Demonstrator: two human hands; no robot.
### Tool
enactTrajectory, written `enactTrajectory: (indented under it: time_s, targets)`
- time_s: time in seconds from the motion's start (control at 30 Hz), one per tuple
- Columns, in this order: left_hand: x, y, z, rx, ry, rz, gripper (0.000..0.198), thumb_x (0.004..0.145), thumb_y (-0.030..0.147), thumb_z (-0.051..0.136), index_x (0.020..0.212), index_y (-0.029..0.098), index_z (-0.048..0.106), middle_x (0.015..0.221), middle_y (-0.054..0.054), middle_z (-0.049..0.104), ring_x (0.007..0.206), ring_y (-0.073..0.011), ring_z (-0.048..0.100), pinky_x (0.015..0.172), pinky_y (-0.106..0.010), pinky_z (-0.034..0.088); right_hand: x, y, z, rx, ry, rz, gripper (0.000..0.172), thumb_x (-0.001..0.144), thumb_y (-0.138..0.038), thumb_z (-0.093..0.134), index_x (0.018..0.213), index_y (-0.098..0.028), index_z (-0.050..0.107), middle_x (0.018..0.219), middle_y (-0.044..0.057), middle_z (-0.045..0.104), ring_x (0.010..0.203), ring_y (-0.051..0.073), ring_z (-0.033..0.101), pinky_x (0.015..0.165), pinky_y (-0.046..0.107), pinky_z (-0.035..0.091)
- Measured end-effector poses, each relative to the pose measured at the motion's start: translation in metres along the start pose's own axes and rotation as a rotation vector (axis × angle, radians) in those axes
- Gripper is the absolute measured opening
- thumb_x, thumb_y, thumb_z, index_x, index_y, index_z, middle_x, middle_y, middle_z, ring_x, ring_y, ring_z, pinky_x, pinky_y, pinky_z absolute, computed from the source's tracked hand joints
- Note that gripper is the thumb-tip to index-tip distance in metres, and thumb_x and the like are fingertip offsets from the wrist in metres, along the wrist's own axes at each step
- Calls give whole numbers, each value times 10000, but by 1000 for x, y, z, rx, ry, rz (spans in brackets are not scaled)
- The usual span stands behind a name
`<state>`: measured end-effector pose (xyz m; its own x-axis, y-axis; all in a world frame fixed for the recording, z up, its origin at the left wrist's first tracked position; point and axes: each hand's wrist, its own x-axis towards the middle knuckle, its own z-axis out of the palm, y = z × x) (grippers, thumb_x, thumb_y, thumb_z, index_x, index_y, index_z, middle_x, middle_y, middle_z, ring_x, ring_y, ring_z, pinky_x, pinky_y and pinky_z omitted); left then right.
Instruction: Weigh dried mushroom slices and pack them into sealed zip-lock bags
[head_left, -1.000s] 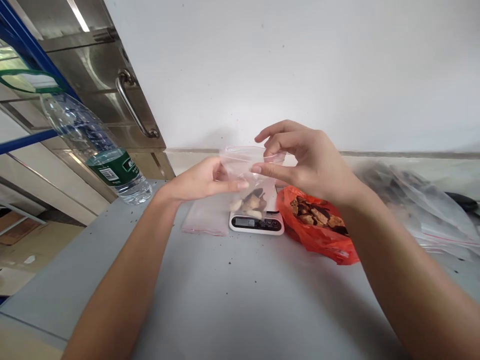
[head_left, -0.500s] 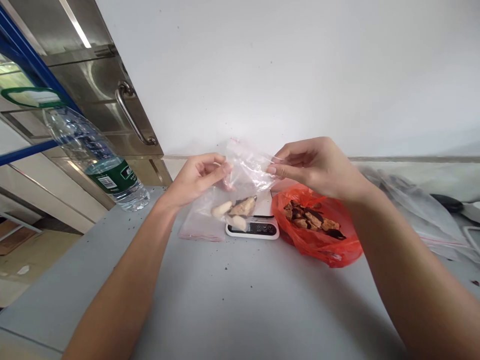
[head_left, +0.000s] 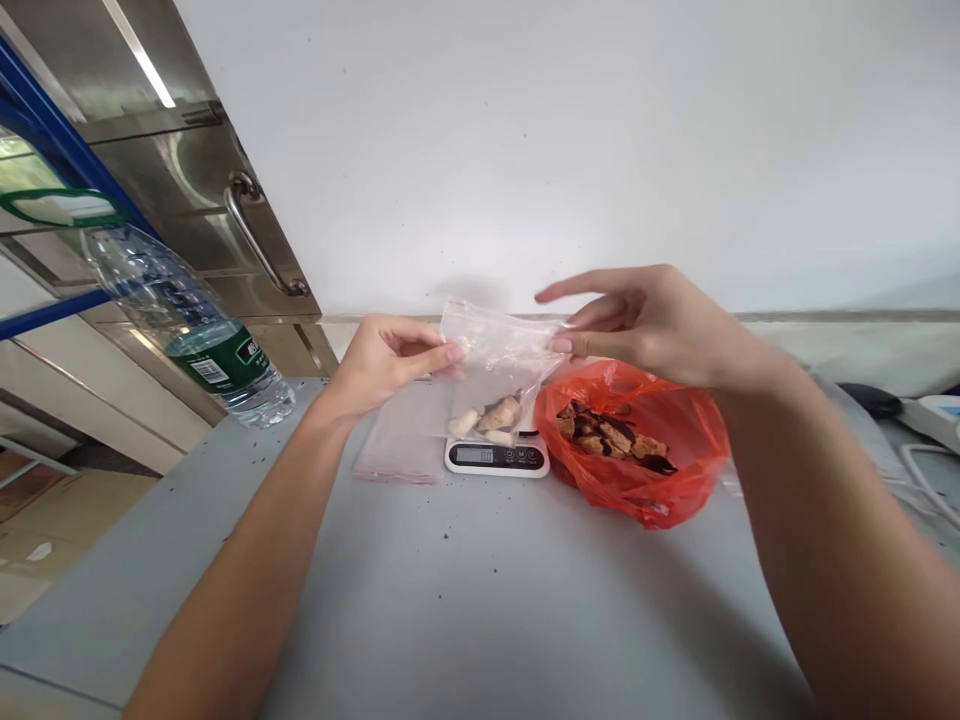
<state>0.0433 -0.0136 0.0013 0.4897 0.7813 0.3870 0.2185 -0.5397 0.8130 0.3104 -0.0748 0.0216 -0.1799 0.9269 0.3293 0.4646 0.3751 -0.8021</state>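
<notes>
Head camera view: at the far left a blue metal frame (head_left: 82,160) slants past a steel door (head_left: 172,170) with a curved handle (head_left: 255,240). Just in front of these, a large clear water bottle (head_left: 191,310) with a green carrying ring and a green label stands on the edge of the grey table (head_left: 487,620), partly filled. Next comes the left hand (head_left: 397,358), its thumb and fingers pinched together on the upper left side of a small clear bag (head_left: 491,350). Below that hand, flat clear bags (head_left: 401,435) lie on the table, just left of the scale. The small clear bag hangs between the two hands, over the white scale (head_left: 496,460), with pale and brown pieces (head_left: 499,412) gathered at its bottom; whether it touches the scale cannot be told. The scale's display seems to read 0.0. Right beside the scale sits a red plastic bag (head_left: 637,495), its mouth spread, holding brown, dark-edged chunks (head_left: 611,432). Above it, the right hand (head_left: 637,325) grips the bag's upper right corner between thumb and fingers, the index finger lifted away. Farther right, partly behind the forearm, are a dark object (head_left: 870,400) and a white one (head_left: 941,412), both hard to make out.
</notes>
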Motion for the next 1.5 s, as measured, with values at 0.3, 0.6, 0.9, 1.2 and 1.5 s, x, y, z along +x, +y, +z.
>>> enactTrajectory:
  time_s: [0.3,0.6,0.9,1.2,1.5]
  targets:
    - [-1,3,3,2,-87,122,314,845,474,822,787,166,807,774,-55,808,758,-204,765,706,-276,634,-3,-6,-4,-156,-162,-28,201,791,-379,721,672,-230,659,614,9,639,573,154,535,566,337,441]
    - [-3,12,3,10,-81,146,241,899,366,775,764,166,772,734,-45,791,719,-188,762,693,-273,640,-3,-7,-6,-109,-169,-7,207,776,-379,744,669,-228,650,594,3,590,557,146,489,521,327,357]
    - [-3,9,6,89,-6,171,236,917,334,735,760,163,692,711,-36,762,683,-170,748,661,-258,593,0,2,-6,-68,-305,43,172,765,-347,758,695,-207,688,651,17,674,586,137,555,530,297,407]
    - [-3,10,11,73,-4,183,206,938,296,703,779,166,692,696,-32,742,673,-164,736,658,-258,581,2,7,0,11,-290,-20,270,819,-404,778,688,-200,660,605,-14,593,561,113,492,519,282,363]
    - [-3,10,20,105,-51,189,266,939,316,676,712,186,628,677,-15,707,657,-150,703,635,-246,549,0,6,11,51,-298,-20,298,887,-394,748,688,-200,638,598,-3,601,555,124,519,536,292,382]
